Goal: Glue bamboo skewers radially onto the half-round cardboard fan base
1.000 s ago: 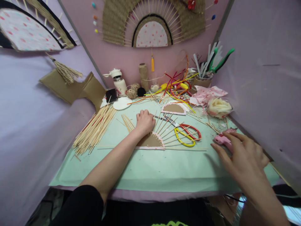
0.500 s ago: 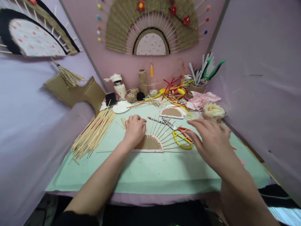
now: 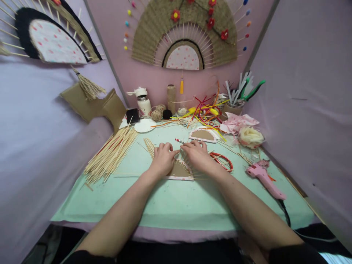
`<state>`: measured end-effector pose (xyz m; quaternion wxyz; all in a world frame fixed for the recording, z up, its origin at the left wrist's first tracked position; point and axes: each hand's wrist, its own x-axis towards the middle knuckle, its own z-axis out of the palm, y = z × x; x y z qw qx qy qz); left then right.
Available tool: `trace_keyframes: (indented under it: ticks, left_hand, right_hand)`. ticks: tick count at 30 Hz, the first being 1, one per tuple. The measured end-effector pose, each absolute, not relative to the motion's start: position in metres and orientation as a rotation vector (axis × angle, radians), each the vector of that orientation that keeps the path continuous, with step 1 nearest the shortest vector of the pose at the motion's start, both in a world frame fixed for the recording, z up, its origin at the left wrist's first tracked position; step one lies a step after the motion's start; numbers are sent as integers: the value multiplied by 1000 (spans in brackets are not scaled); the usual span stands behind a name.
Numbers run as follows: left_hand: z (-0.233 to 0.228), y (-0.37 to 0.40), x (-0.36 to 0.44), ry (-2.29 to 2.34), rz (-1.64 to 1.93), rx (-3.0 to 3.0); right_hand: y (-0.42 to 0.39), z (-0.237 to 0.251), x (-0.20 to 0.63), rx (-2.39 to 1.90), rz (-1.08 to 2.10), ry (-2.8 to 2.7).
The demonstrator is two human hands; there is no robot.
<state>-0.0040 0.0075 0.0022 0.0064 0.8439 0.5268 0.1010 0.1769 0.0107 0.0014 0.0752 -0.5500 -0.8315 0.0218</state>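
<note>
On the green tablecloth lies a half-circle of brown cardboard (image 3: 179, 170) with a pink-and-white edge, and thin wooden sticks fan out from it. My left hand (image 3: 162, 158) covers its left part, fingers curled and closed at a thin wooden stick near the curved edge. Over the upper right of the fan, my right hand (image 3: 196, 154) is closed too, its fingertips pinching at the sticks close to my left thumb. The fingers partly hide what is between them. Red-handled scissors (image 3: 223, 161) lie under sticks beside my right wrist, partly covered. A pencil (image 3: 179, 140) shows behind my fingers.
A pile of wooden sticks (image 3: 110, 156) spreads at the left. At the right lies a pink glue gun (image 3: 265, 179) with its cord. A second cardboard half-circle (image 3: 202, 135), pipe cleaners (image 3: 203, 110), twine (image 3: 158, 113) and a white bottle (image 3: 143, 104) are at the back.
My right hand has moved left from the open space at the right to the fan beside my left hand, and its fingers have closed. The glue gun has come into sight.
</note>
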Motion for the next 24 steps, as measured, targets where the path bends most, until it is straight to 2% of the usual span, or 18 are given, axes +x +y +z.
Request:
trace_keyframes:
  ticks: [24]
  left_hand:
    - [2, 8, 0, 1665, 217, 2621]
  right_hand:
    - [18, -8, 171, -1639, 23, -2427]
